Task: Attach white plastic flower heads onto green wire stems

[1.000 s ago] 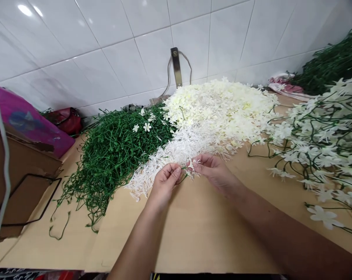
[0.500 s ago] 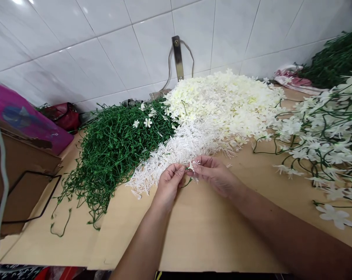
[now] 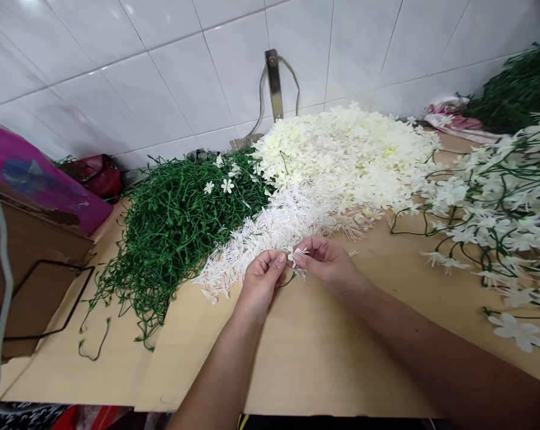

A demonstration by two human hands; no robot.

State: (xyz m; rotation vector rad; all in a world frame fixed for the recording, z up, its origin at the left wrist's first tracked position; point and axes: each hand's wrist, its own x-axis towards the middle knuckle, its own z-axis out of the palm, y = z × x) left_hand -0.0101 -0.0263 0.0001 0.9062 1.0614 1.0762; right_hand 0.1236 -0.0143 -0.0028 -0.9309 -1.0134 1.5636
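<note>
My left hand [image 3: 260, 279] pinches a thin green stem [image 3: 286, 280] that curls down between the two hands. My right hand [image 3: 327, 261] pinches a small white flower piece [image 3: 293, 257] right at the stem's tip. Both hands hover just above the tan cardboard tabletop [image 3: 315, 352], at the near edge of a heap of white spiky stamen pieces [image 3: 270, 236]. Left of that heap lies a big pile of bare green stems [image 3: 171, 230]. Behind it spreads a mound of cream petals [image 3: 346, 155].
Finished stems with white flowers [image 3: 498, 221] are heaped at the right. More green stems [image 3: 516, 89] lie at the far right corner by a pink cloth [image 3: 449, 119]. A brown cardboard box [image 3: 28, 269] with a purple bag [image 3: 37, 182] stands at left. White tiled wall behind.
The hands have stayed together on the stem and flower piece, with the right fingers shifting slightly. The view has tilted a little downward.
</note>
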